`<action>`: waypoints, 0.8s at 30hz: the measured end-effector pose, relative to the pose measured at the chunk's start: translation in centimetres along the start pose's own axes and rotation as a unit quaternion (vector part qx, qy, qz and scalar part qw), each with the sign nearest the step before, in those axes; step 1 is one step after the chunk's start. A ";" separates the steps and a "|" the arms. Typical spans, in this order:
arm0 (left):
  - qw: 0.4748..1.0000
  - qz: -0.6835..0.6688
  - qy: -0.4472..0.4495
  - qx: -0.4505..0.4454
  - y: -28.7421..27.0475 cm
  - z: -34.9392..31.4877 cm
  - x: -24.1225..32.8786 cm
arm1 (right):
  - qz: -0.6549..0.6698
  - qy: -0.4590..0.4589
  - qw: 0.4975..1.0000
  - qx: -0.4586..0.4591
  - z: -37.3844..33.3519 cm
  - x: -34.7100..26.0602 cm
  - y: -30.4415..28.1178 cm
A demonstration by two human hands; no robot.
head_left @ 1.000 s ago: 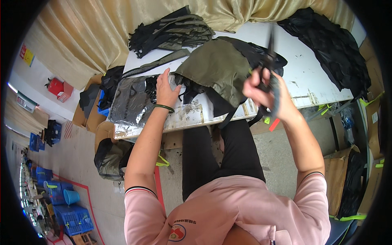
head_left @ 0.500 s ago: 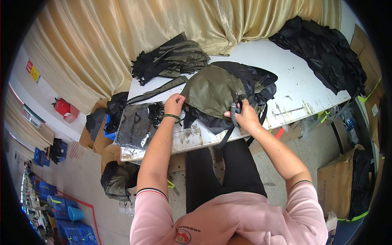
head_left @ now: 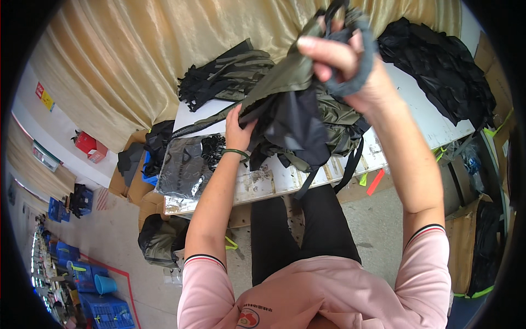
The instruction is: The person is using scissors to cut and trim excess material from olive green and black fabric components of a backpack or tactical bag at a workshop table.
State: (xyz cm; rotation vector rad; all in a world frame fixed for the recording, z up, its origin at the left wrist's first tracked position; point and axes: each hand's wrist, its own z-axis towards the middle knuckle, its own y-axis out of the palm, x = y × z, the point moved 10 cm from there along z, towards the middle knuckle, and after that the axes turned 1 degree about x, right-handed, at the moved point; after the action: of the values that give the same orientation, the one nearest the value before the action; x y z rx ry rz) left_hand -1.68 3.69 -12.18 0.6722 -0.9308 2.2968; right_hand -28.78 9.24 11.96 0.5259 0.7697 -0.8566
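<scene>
An olive and black backpack (head_left: 298, 123) of thin fabric lies partly on the white table, its upper part pulled up off the surface. High over the table, close to me, my right hand (head_left: 356, 68) grips its raised end; a dark grey loop (head_left: 359, 82) hangs around the fingers. Motion blurs that end. My left hand (head_left: 238, 131) is closed on the backpack's left edge, low by the tabletop, with its fingertips partly hidden by the fabric. Black straps (head_left: 350, 167) hang over the table's front edge.
Behind lies a pile of olive and black strap pieces (head_left: 230, 71); a black fabric heap (head_left: 438, 71) lies at right. A clear plastic bag (head_left: 183, 167) of dark pieces sits left on the white table (head_left: 392, 153). Cardboard boxes (head_left: 466, 247) stand right, blue crates (head_left: 107, 312) lower left.
My right hand has risen and moved away from the table, lifting the backpack's olive panel, which lay flat before. My left hand stays at the left edge, slightly farther right.
</scene>
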 end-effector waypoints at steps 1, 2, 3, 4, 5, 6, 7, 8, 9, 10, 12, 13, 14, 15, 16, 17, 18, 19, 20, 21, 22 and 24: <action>1.000 0.004 0.018 0.016 -0.5 0.7 0.8 | -0.029 -0.041 0.999 -0.009 -0.3 -3.0 0.3; 0.998 0.001 0.038 0.046 -1.4 1.3 1.4 | -0.090 -0.047 0.995 0.008 -0.8 -4.5 -1.2; 0.993 -0.028 0.073 0.086 -3.0 1.4 3.1 | -0.148 -0.047 0.988 0.024 -1.4 -5.5 -3.6; 0.993 -0.056 0.066 0.074 -4.0 1.7 4.9 | -0.178 -0.019 0.983 0.044 -2.6 -6.3 -6.4; 0.993 -0.081 0.058 0.063 -5.8 1.8 7.1 | -0.205 0.008 0.977 0.061 -4.0 -7.0 -8.5; 0.995 -0.074 0.052 0.040 -7.9 1.2 8.3 | -0.199 -0.009 0.979 0.044 -5.4 -8.3 -7.9; 0.997 -0.067 0.045 0.017 -10.3 0.2 9.4 | -0.193 -0.026 0.981 0.026 -7.0 -9.2 -7.3; 0.994 -0.021 0.104 -0.023 -11.2 -0.5 12.6 | -0.252 -0.003 0.968 0.023 -9.6 -10.2 -9.0; 0.986 0.037 0.155 -0.055 -12.6 -2.3 15.3 | -0.296 0.022 0.955 0.007 -12.0 -10.1 -11.6; 0.967 0.102 0.203 -0.119 -13.2 -4.5 18.0 | -0.325 0.043 0.945 0.005 -15.0 -9.3 -14.2; 0.916 0.198 0.242 -0.252 -13.2 -10.4 20.6 | -0.356 0.137 0.924 0.032 -21.9 -4.2 -19.0; 0.887 0.217 0.246 -0.326 -12.1 -13.7 21.3 | -0.370 0.208 0.902 0.074 -26.1 -2.2 -20.6; 0.860 0.224 0.225 -0.399 -10.9 -17.1 21.4 | -0.348 0.307 0.883 0.064 -28.9 0.4 -20.2; 0.829 0.224 0.200 -0.472 -9.6 -20.6 21.1 | -0.323 0.407 0.853 0.053 -32.1 3.0 -19.6; 0.802 0.200 0.170 -0.536 -8.2 -24.3 20.3 | -0.275 0.479 0.830 0.075 -35.9 5.4 -19.5; 0.772 0.177 0.137 -0.594 -7.1 -28.2 18.7 | -0.226 0.545 0.802 0.093 -39.8 8.0 -19.1; 0.771 0.174 0.124 -0.600 -6.4 -30.7 17.2 | -0.212 0.569 0.790 0.088 -42.9 10.1 -18.8; 0.732 0.132 0.081 -0.663 -5.6 -34.6 15.3 | -0.198 0.593 0.776 0.082 -45.8 12.1 -18.5; 0.686 0.089 0.040 -0.721 -5.6 -37.6 14.6 | -0.195 0.604 0.771 0.044 -48.7 14.0 -18.4; 0.682 0.084 0.029 -0.726 -5.7 -37.8 14.7 | -0.190 0.614 0.766 0.006 -50.9 15.2 -18.2; 0.699 0.030 -0.025 -0.714 -5.1 -36.6 14.5 | -0.208 0.632 0.746 -0.024 -51.3 15.3 -17.7; 0.741 -0.040 -0.147 -0.654 -4.4 -33.9 12.3 | -0.250 0.594 0.765 -0.004 -50.1 14.7 -18.2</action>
State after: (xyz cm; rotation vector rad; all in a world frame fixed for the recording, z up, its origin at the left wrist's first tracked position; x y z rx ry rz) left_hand -15.47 35.18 -23.89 0.3624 -2.1955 0.9296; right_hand -56.76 26.52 -32.52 0.8821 2.1636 -0.9548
